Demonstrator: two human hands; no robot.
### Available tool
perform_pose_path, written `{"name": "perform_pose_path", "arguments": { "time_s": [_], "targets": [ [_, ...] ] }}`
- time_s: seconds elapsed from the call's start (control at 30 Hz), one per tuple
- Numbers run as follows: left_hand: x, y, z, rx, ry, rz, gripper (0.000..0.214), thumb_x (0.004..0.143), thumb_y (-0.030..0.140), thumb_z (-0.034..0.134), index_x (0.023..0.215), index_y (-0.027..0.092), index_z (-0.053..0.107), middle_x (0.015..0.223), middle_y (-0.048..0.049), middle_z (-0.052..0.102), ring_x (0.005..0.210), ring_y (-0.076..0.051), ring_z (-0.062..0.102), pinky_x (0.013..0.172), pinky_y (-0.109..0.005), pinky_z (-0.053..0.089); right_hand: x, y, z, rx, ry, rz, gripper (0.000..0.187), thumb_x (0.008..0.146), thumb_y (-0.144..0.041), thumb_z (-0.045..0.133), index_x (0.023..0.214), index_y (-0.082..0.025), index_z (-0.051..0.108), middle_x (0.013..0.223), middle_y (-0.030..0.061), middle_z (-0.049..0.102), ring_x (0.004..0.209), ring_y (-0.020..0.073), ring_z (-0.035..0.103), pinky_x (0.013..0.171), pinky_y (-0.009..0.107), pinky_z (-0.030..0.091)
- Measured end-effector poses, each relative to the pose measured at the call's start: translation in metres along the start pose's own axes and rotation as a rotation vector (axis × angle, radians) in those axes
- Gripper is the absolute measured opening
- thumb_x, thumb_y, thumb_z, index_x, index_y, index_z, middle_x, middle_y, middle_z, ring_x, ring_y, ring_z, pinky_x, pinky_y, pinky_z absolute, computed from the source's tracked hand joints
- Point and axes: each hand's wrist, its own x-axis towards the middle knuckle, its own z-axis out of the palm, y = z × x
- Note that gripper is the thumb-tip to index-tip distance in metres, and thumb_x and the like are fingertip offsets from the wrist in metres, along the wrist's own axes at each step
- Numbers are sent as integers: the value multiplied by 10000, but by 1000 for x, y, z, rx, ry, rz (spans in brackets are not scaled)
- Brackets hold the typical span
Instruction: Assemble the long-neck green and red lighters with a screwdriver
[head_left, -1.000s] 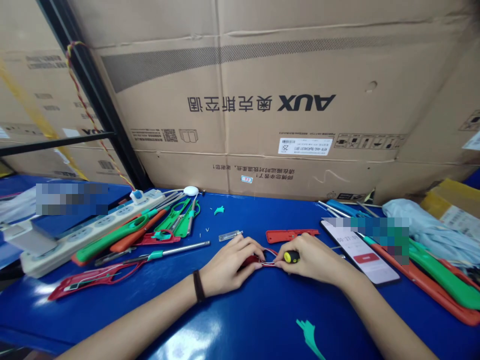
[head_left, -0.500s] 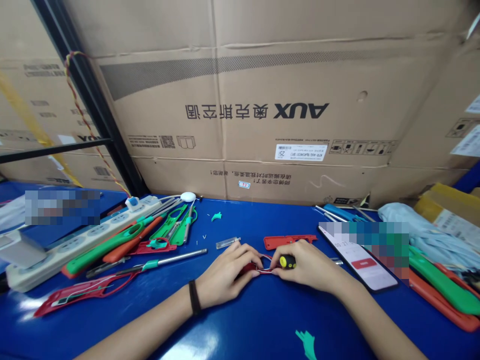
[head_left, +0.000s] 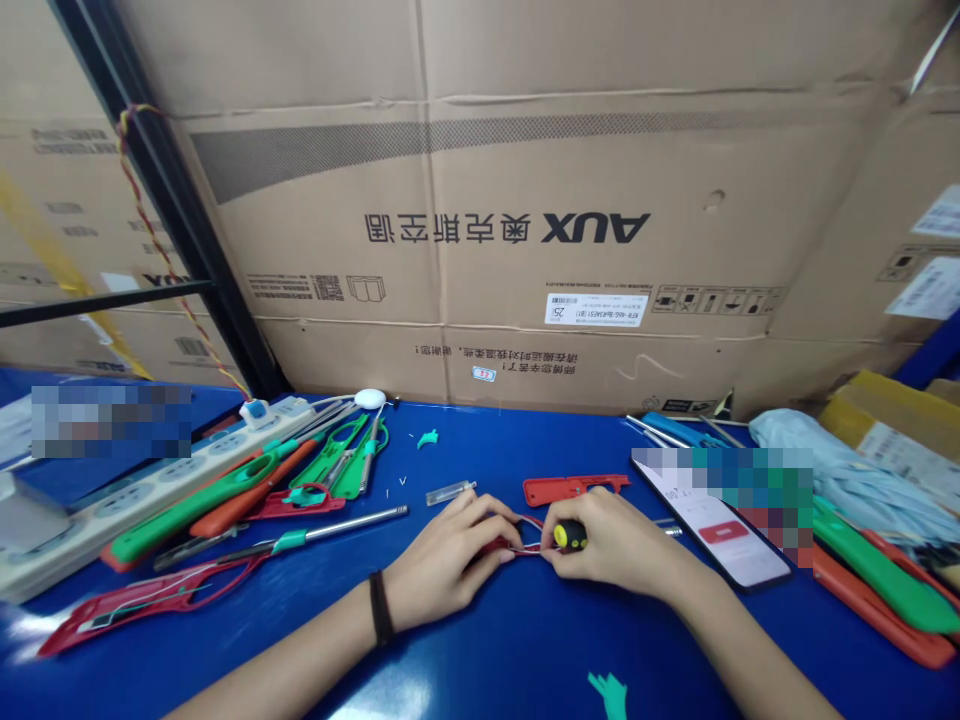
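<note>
Both of my hands meet over the middle of the blue table. My left hand (head_left: 461,550) is closed around a red plastic lighter casing (head_left: 529,548), mostly hidden under the fingers. Gripped in my right hand (head_left: 600,540) is a screwdriver with a black and yellow handle (head_left: 570,535); its fingertips touch the casing's right end, and its tip is hidden. Just beyond lies a red casing half (head_left: 574,488). A clear plastic piece (head_left: 450,492) rests by my left fingers. To the left is an opened red lighter (head_left: 150,595) with a metal tube.
A white power strip (head_left: 157,485) runs along the left beside green and orange lighters (head_left: 195,505). On the right are a phone (head_left: 724,535) and more lighters (head_left: 885,570). A green trigger piece (head_left: 609,695) lies near the front. A large cardboard box (head_left: 480,150) stands behind.
The view has shifted slightly. My right fingers have curled a little more around the screwdriver, whose handle end has tilted slightly; my left hand stays on the casing.
</note>
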Motion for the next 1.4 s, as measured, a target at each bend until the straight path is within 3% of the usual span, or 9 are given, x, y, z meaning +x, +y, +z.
{"name": "perform_pose_path", "arguments": {
  "time_s": [0.17, 1.03, 1.4],
  "targets": [
    [1, 0, 0, -5, -5, -12, 158, 933, 174, 445, 1039, 233, 545, 1123, -35, 575, 1081, -181, 522, 1071, -426, 246, -1, 0, 0, -4, 2, 18, 130, 682, -245, 613, 788, -266, 685, 797, -8, 709, 742, 184, 620, 596, 221, 357],
    [-1, 1, -1, 14, 6, 26, 189, 930, 161, 429, 1056, 241, 545, 1126, -45, 574, 1063, -184, 533, 1059, -420, 280, 1, 8, 1, 100, -2, -16, 146, 675, -195, 586, 759, -236, 698, 738, -15, 703, 674, 156, 619, 590, 208, 385],
    [-2, 1, -2, 31, -6, 27, 194, 944, 178, 412, 1044, 241, 567, 1140, -49, 567, 1055, -187, 528, 1054, -424, 278, 0, 6, 1, 8, 22, 2, 137, 703, -226, 595, 772, -271, 704, 743, -20, 712, 718, 174, 626, 618, 226, 372]
  ]
}}
